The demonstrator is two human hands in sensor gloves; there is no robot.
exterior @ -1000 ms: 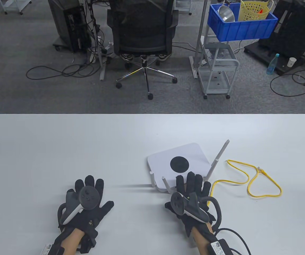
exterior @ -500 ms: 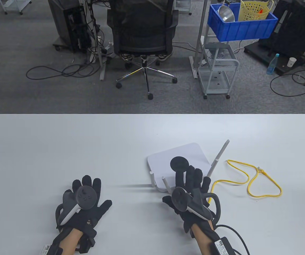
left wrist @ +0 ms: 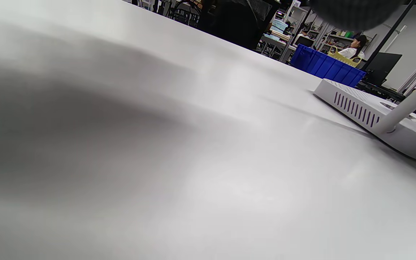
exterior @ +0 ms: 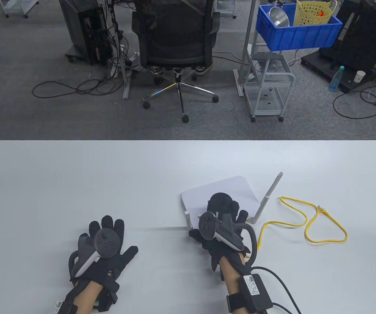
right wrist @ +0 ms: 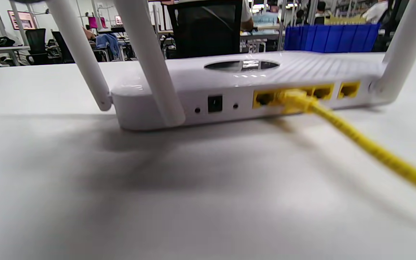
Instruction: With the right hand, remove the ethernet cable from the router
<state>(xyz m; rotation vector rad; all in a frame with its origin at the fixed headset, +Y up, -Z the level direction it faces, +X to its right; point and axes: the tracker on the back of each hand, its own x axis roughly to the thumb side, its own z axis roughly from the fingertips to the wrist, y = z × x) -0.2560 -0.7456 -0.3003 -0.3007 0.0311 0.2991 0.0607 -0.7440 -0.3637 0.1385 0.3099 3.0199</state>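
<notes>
A white router [exterior: 235, 186] with a black disc on top lies on the white table [exterior: 76, 183], right of centre. A yellow ethernet cable [exterior: 328, 242] loops on the table to its right. In the right wrist view the cable's plug [right wrist: 293, 99] sits in one of the yellow ports on the router's rear face [right wrist: 215, 90], with no fingers on it. My right hand [exterior: 225, 204] reaches over the router's rear edge, fingers over its top, holding nothing. My left hand [exterior: 119, 235] rests flat on the table, fingers spread, left of the router.
Router antennas stick up at the rear corners [exterior: 273, 186] and beside my right hand [exterior: 187, 220]. The cable's free plug [exterior: 320, 208] lies to the right. The left wrist view shows the router's vented side [left wrist: 356, 108]. An office chair [exterior: 174, 36] stands beyond the table.
My right hand has moved forward and left, from just behind the router to over its rear edge and top. The left hand shifted slightly, then stayed still. The cable has not moved.
</notes>
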